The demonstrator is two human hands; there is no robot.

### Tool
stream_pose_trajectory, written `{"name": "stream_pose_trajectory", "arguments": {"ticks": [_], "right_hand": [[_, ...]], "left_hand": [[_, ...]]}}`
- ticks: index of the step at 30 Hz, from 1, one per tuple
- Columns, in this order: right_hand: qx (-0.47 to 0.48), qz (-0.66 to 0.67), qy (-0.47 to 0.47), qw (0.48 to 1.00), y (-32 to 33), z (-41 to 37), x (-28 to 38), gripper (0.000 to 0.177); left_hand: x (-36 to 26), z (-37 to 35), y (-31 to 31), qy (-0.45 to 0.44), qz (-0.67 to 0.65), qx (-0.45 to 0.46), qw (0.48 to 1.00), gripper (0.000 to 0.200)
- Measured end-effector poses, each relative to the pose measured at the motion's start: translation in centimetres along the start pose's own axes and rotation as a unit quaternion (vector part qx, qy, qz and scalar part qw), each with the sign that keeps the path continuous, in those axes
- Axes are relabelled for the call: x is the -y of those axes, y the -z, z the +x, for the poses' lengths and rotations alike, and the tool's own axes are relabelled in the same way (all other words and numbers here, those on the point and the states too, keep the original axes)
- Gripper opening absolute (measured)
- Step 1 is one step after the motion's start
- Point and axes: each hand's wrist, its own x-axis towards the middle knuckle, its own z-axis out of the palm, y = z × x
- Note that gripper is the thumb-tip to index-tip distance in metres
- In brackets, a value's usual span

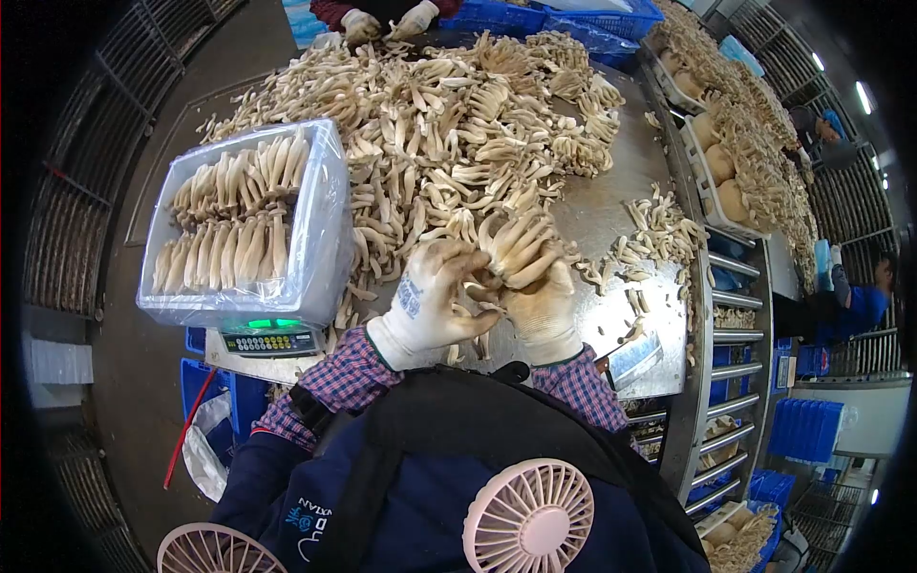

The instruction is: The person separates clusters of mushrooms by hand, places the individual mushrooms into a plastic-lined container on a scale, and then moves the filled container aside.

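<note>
My right hand (pixel 541 307), in a white glove with a stained palm, holds a cluster of long-stemmed mushrooms (pixel 521 250) above the metal table's near edge. My left hand (pixel 435 294), gloved in white with blue print, is curled against the cluster's left side. Its fingertips and thumb close around mushroom stems there, partly hidden by the glove. Beyond both hands spreads a large heap of loose mushrooms (pixel 430 143). To the left, a plastic-lined white foam box (pixel 330 210) holds two rows of mushrooms on a digital scale (pixel 270 342) with a green-lit display.
Small mushroom pieces (pixel 659 234) lie on the table (pixel 611 205) at right. Beyond them stand a roller conveyor (pixel 731 372) and white crates (pixel 707 177) of mushroom blocks. Another person's gloved hands (pixel 387 24) are at the far edge. A blue bin (pixel 248 406) stands below the scale.
</note>
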Motion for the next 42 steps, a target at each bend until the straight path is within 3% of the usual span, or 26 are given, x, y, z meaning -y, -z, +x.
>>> {"name": "stream_pose_trajectory", "arguments": {"ticks": [2, 3, 4, 6, 8, 10, 12, 13, 14, 16, 18, 20, 22, 23, 24, 26, 27, 28, 30, 33, 36, 37, 38, 40, 41, 42], "right_hand": [[0.041, -0.193, -0.006, 0.98, 0.7, -0.2, -0.5, 0.037], [0.114, -0.263, 0.034, 0.957, 0.8, -0.1, -1.0, 0.028], [0.05, -0.246, 0.067, 0.966, 1.0, -0.2, -2.4, 0.026], [0.053, -0.094, 0.04, 0.993, 0.1, -0.5, -2.5, 0.029], [-0.034, -0.011, -0.008, 0.999, -0.8, -0.4, -1.1, 0.034], [-0.01, 0.039, -0.044, 0.998, 0.0, -0.4, -0.8, 0.037], [0.04, -0.162, 0.053, 0.984, -0.5, -1.0, -1.1, 0.037], [0.053, -0.226, 0.063, 0.971, 0.2, -0.9, -1.5, 0.039], [0.064, -0.41, 0.141, 0.899, 2.5, -0.7, -2.4, 0.04], [0.057, -0.153, 0.021, 0.986, 1.3, -0.5, -2.4, 0.041], [-0.022, -0.04, 0.003, 0.999, -2.1, -1.5, -1.5, 0.04], [-0.011, 0.014, -0.007, 1.0, 0.0, -0.7, -1.0, 0.042], [0.107, -0.107, -0.026, 0.988, -0.5, -1.1, -0.7, 0.041], [0.071, -0.348, 0.111, 0.928, 2.3, -0.6, -2.0, 0.039], [0.048, -0.155, 0.031, 0.986, 1.7, -0.7, -2.4, 0.04], [0.008, -0.109, 0.028, 0.994, 1.8, -0.6, -2.6, 0.044], [0.005, -0.055, -0.001, 0.998, 0.7, -0.9, -2.0, 0.046], [0.002, -0.001, -0.03, 1.0, -0.3, -1.3, -1.3, 0.049], [0.028, 0.026, -0.03, 0.999, 0.6, -1.1, -1.2, 0.049], [-0.002, 0.205, -0.012, 0.979, -0.4, -1.2, -1.7, 0.053], [0.011, 0.212, -0.033, 0.977, -1.5, -2.1, -1.5, 0.055], [-0.006, 0.399, -0.1, 0.911, -0.5, -1.5, -0.9, 0.055], [-0.006, 0.4, -0.1, 0.911, 0.6, -1.3, -0.6, 0.055], [-0.008, 0.521, -0.185, 0.833, 0.8, -1.4, 0.1, 0.05], [-0.01, 0.474, -0.17, 0.864, 0.4, -1.8, 0.2, 0.045], [-0.01, 0.473, -0.171, 0.864, 0.7, -1.7, 0.1, 0.045]], "left_hand": [[-0.7, 0.5, -0.9, 0.111, 0.009, 0.044, 0.993, 0.061], [-1.0, 0.7, -1.5, 0.243, -0.073, 0.128, 0.959, 0.056], [-0.8, 0.6, -2.1, 0.23, -0.054, 0.1, 0.967, 0.045], [-0.9, 0.0, -1.5, 0.178, -0.03, 0.129, 0.975, 0.036], [-0.2, -1.0, -1.3, -0.018, -0.091, 0.176, 0.98, 0.033], [-1.0, -1.1, -1.5, -0.008, -0.097, 0.174, 0.98, 0.038], [-1.7, -0.5, -1.6, 0.207, -0.094, 0.018, 0.974, 0.047], [-0.7, 0.1, -1.7, 0.108, -0.026, 0.019, 0.994, 0.049], [-1.2, 0.1, -1.8, 0.192, -0.056, 0.074, 0.977, 0.046], [-1.1, 0.7, -0.7, 0.233, -0.068, 0.213, 0.946, 0.047], [-1.0, -0.2, -0.2, 0.21, -0.107, 0.2, 0.951, 0.043], [-1.1, -0.6, -0.3, 0.188, -0.146, 0.192, 0.952, 0.04], [-1.8, 0.8, -0.5, 0.314, -0.162, 0.035, 0.935, 0.033], [-1.1, 0.7, -0.9, 0.225, -0.049, 0.035, 0.973, 0.031], [-0.9, 0.9, -0.7, 0.227, -0.048, 0.032, 0.972, 0.031], [-0.6, 1.2, -0.1, 0.292, -0.031, 0.175, 0.94, 0.031], [-0.5, 0.8, -0.2, 0.192, -0.06, 0.126, 0.971, 0.029], [-0.8, 0.1, -1.1, 0.147, -0.077, 0.067, 0.984, 0.024], [-0.7, -0.8, -1.1, 0.101, -0.089, 0.065, 0.989, 0.021], [-1.2, -1.2, -0.9, 0.267, -0.213, -0.01, 0.94, 0.021], [0.2, -2.4, -1.2, 0.264, -0.171, -0.011, 0.949, 0.02], [-0.1, -0.9, -0.6, 0.244, -0.22, -0.052, 0.943, 0.019], [-1.3, 0.3, 0.1, 0.343, -0.356, -0.087, 0.865, 0.02], [1.1, 0.6, 0.4, 0.384, -0.302, -0.117, 0.865, 0.026], [1.8, 0.8, 1.5, 0.439, -0.222, -0.009, 0.87, 0.039], [1.9, 0.8, 1.3, 0.44, -0.223, -0.01, 0.87, 0.039]]}}
